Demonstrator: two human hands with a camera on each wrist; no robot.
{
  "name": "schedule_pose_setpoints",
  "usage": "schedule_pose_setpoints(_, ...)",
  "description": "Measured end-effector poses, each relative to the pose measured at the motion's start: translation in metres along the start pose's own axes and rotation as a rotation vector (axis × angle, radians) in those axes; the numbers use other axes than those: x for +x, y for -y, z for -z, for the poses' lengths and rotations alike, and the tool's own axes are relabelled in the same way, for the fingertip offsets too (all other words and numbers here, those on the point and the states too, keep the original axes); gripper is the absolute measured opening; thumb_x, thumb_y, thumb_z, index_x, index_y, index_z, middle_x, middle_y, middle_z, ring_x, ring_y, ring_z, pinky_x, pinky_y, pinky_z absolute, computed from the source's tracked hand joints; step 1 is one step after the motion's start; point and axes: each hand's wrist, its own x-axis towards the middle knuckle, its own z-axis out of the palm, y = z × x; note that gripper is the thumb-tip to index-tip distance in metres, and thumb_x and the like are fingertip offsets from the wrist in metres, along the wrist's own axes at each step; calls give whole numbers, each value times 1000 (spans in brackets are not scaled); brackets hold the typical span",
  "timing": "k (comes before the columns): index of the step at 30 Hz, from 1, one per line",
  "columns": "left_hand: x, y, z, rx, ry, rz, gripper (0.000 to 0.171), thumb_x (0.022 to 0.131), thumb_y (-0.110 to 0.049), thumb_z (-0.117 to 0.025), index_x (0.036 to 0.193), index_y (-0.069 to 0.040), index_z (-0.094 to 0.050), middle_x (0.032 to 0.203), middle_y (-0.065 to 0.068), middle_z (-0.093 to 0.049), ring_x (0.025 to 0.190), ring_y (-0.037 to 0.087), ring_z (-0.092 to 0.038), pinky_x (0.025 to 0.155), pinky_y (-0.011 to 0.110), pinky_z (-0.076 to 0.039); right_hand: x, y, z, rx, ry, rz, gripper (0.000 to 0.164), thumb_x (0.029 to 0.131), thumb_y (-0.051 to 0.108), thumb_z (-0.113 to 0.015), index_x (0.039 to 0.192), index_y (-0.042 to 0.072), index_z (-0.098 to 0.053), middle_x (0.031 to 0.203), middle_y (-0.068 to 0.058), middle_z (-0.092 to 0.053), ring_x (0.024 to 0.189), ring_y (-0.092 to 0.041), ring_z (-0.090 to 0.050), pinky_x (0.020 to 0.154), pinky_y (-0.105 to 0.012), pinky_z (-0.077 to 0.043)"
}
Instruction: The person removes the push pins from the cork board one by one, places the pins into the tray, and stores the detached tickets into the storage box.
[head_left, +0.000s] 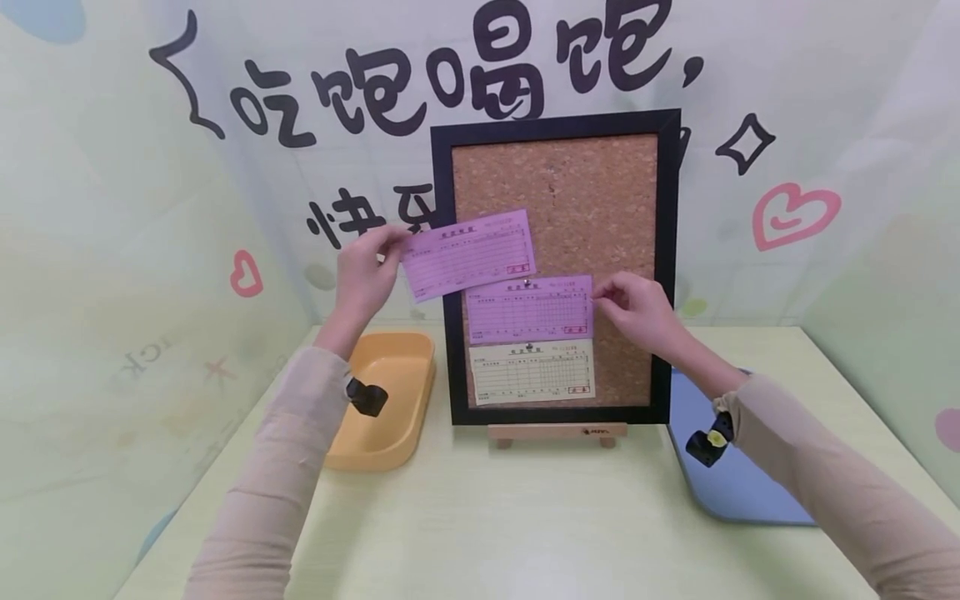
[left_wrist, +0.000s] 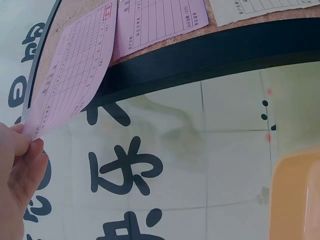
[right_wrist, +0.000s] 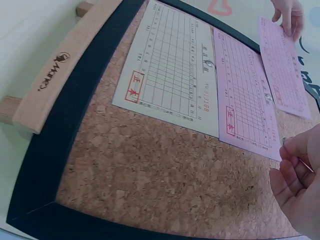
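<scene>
My left hand (head_left: 367,271) pinches the left edge of a purple receipt slip (head_left: 472,254), which tilts over the left side of a framed cork board (head_left: 555,200). Its lower right part is close to a second purple receipt (head_left: 528,312), fixed to the cork by a pin at its top. Below that a cream receipt (head_left: 532,375) is pinned the same way. My right hand (head_left: 637,308) is by the second receipt's right edge, its thumb and fingertips pinching a tiny pushpin (right_wrist: 285,140), mostly hidden by the fingers.
The board leans on a small wooden easel (head_left: 557,430) on a pale table (head_left: 525,517). An orange tray (head_left: 386,408) stands at left, a blue tray (head_left: 738,483) at right under my right forearm. Behind hangs a printed wall cloth (head_left: 360,167) with large black characters.
</scene>
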Motion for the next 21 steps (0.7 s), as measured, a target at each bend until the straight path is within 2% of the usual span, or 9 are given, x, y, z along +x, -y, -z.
schedule_pose_setpoints(8, -16, 13, 13, -9, -17, 52, 15, 86, 2, -57, 97, 2, -66, 94, 15, -67, 78, 24, -61, 65, 29, -49, -15, -7, 0, -2, -25, 9, 6, 85, 0, -59, 90, -1, -62, 85, -12, -63, 68, -18, -52, 58, -22, -44)
schedule_pose_setpoints(17, -33, 29, 23, 4, -78, 74, 13, 84, 2, -58, 93, 1, -67, 88, 14, -68, 73, 22, -62, 60, 9, -44, -32, -12, -7, 27, -12, -27, 6, 86, 0, -58, 90, 0, -62, 84, -10, -63, 67, -17, -52, 56, -20, -46)
schedule_pose_setpoints(21, -40, 35, 26, 0, -94, 89, 12, 84, 3, -58, 92, 2, -66, 87, 15, -67, 72, 22, -61, 59, 5, -40, -41, -15, -12, 54, -7, -56, 5, 86, 0, -58, 90, 0, -62, 84, -11, -63, 66, -17, -52, 55, -20, -46)
